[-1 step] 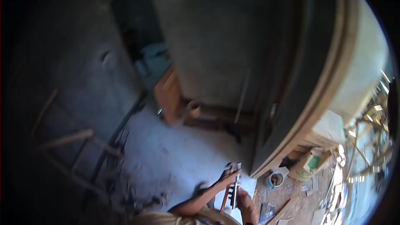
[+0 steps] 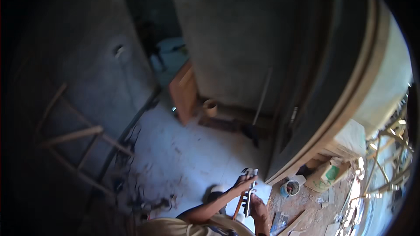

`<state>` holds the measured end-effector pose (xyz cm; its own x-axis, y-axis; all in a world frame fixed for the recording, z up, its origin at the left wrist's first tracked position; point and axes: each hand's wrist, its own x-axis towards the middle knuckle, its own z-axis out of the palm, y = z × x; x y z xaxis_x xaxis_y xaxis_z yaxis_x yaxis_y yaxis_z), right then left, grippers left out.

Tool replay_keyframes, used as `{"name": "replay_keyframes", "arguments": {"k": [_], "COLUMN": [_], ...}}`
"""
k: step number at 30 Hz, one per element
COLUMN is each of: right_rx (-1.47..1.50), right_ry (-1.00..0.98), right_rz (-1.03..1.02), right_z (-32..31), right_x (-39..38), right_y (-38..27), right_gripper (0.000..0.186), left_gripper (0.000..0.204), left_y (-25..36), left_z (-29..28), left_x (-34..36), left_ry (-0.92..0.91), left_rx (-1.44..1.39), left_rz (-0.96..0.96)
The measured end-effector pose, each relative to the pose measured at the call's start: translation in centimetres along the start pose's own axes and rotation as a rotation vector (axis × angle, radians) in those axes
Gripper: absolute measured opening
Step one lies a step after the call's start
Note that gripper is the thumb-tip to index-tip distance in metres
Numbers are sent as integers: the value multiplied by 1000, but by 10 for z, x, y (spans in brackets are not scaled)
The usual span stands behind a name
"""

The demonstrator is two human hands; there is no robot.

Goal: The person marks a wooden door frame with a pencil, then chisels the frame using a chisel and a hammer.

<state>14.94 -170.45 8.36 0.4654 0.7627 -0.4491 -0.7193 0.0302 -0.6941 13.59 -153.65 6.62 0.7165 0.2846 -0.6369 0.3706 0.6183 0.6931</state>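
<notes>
In front of my body I hold a long, narrow metal plate (image 2: 249,204) with short dark prongs along one side. It is too small in view to name its exact kind. My left hand (image 2: 243,185) is closed around the upper part. On the right side of the plate, my right hand (image 2: 258,208) is closed against its lower part, the fingers partly hidden. A thin orange-brown stick or handle (image 2: 238,208) shows just left of the plate; what it belongs to is hidden.
A dark door with a wooden frame (image 2: 326,137) rises at the right. Beyond it are a bucket (image 2: 289,188), a torn sack (image 2: 324,176) and wood scraps. A wooden ladder-like frame (image 2: 74,136) leans at left. A brown wooden panel (image 2: 184,94) stands by the far doorway.
The whole view has shifted slightly, so the room sits a little further right, and it looks sharper. Both hands keep the metal plate in nearly the same place.
</notes>
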Motion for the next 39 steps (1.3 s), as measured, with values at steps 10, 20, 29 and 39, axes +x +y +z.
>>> {"name": "replay_keyframes", "arguments": {"k": [10,20,29,39], "right_rx": [-137,-193,-158,79], "right_ry": [-52,507,824,850], "right_rz": [180,294,345,9], "right_z": [23,-58,-285,-341], "right_x": [42,186,321,511], "right_y": [41,149,405,430], "right_gripper": [19,39,33,37], "left_gripper": [28,29,18,10], "left_y": [-26,-107,-166,-195], "left_z": [-67,-222,-235,-258], "left_x": [-9,117,170,177], "left_ry": [95,440,330,245], "left_rx": [-330,-392,-286,-161], "left_rz": [-19,-156,-475,-660]}}
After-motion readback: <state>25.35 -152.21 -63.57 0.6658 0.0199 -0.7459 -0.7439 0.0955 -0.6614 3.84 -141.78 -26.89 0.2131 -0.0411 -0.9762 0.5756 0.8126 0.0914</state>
